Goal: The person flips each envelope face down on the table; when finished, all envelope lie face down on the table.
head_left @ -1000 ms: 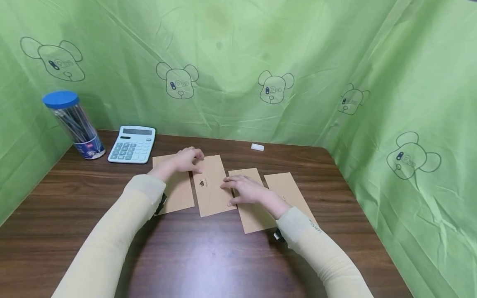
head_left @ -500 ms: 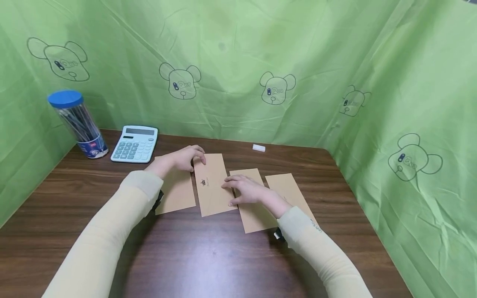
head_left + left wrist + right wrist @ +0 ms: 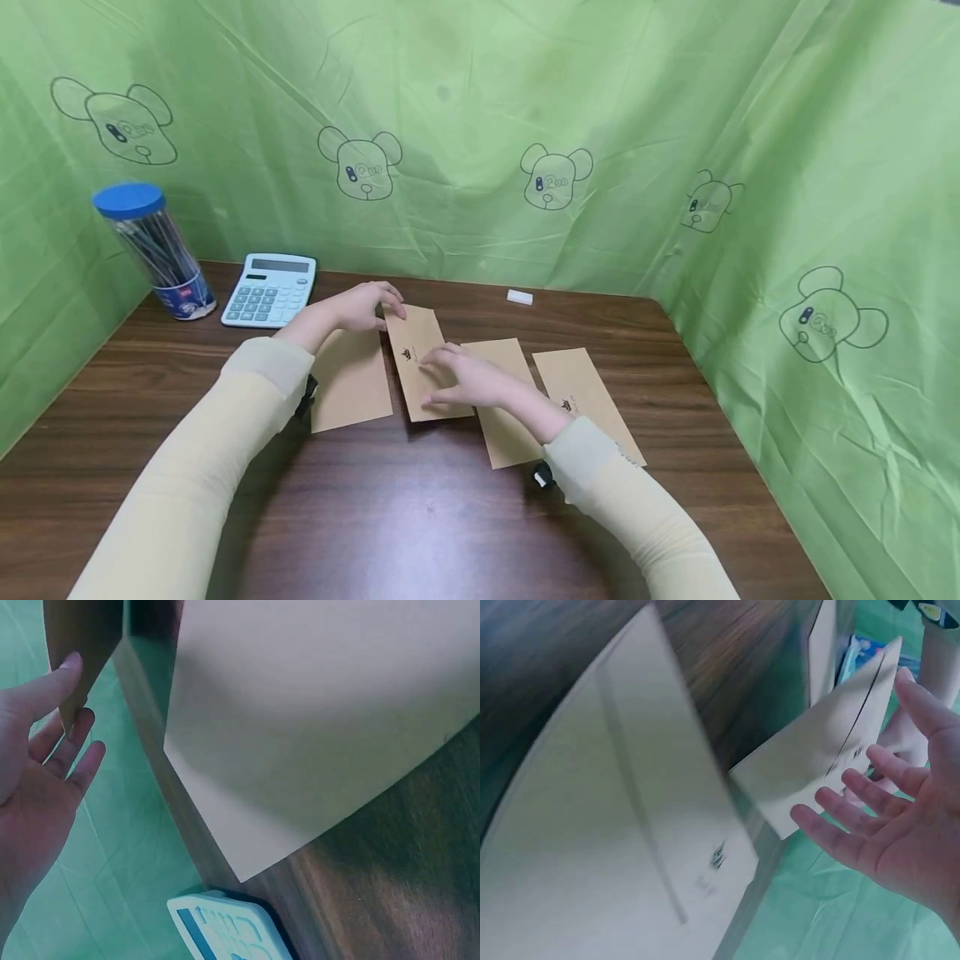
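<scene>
Several brown kraft envelopes lie in a row on the table. My left hand (image 3: 356, 304) pinches the far left corner of the second envelope (image 3: 408, 333), which is printed with a small black crown. That envelope is tilted up off the wood. In the left wrist view, thumb and fingers close on the envelope's corner (image 3: 86, 652). My right hand (image 3: 476, 379) hovers at the same envelope's right side with fingers spread; in the right wrist view its fingers look straight. The leftmost envelope (image 3: 348, 379) lies flat under my left wrist, the third envelope (image 3: 513, 446) below my right forearm.
A fourth envelope (image 3: 592, 387) lies at the right. At the back left are a light blue calculator (image 3: 270, 292) and a clear jar of pens (image 3: 157, 250) with a blue lid. A small white block (image 3: 519, 297) sits near the green curtain (image 3: 465, 225).
My left hand has taken the second envelope's corner and lifted it off the table. The envelope now tilts, and my right hand has shifted a little left with it.
</scene>
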`<act>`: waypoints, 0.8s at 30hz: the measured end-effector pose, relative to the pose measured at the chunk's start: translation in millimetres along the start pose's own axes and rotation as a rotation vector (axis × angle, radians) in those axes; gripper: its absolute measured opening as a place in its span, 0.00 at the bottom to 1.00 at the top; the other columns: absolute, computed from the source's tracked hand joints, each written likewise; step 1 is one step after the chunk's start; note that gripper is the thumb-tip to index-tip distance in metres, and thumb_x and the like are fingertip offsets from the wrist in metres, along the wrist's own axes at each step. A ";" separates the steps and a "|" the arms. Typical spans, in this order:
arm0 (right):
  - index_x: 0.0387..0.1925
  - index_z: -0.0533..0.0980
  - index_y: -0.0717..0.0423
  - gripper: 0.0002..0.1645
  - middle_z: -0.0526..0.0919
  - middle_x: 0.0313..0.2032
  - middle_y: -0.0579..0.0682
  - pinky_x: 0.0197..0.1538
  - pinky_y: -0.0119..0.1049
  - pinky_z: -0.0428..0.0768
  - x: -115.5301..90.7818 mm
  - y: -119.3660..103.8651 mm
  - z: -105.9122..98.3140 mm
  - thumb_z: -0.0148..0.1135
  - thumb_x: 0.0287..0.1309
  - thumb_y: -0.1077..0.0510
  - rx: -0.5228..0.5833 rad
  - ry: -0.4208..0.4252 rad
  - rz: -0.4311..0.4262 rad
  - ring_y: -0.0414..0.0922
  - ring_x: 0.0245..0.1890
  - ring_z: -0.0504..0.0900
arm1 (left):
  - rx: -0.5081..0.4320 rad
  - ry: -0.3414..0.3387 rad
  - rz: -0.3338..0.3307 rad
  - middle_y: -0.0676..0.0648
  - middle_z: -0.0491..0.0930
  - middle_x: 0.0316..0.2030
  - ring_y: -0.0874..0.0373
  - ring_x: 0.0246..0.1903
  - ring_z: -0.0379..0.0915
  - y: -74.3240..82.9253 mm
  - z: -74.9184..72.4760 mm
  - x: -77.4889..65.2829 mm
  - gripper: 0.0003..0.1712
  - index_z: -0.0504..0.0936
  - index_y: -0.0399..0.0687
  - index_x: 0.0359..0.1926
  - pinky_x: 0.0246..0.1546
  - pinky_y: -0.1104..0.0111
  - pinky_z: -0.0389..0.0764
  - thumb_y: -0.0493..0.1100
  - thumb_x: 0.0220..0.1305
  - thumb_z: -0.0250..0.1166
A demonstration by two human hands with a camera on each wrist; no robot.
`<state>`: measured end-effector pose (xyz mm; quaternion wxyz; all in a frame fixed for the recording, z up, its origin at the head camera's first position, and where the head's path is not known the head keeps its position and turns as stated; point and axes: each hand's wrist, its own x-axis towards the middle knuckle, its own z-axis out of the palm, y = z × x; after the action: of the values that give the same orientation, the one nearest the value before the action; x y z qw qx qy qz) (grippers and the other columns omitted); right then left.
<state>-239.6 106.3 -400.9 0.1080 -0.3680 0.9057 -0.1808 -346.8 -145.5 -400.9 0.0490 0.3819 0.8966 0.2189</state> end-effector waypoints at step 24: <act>0.56 0.72 0.57 0.27 0.76 0.54 0.52 0.49 0.37 0.80 -11.7 -20.3 -37.5 0.63 0.51 0.65 0.255 0.157 -0.121 0.48 0.45 0.82 | -0.071 0.228 -0.013 0.50 0.82 0.36 0.52 0.42 0.76 18.8 -34.2 13.6 0.05 0.83 0.47 0.34 0.48 0.57 0.73 0.38 0.55 0.69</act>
<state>-231.0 110.3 -357.7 0.0715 -0.3899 0.8573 -0.3285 -352.6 -136.5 -361.0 -0.0385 0.3468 0.8905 0.2920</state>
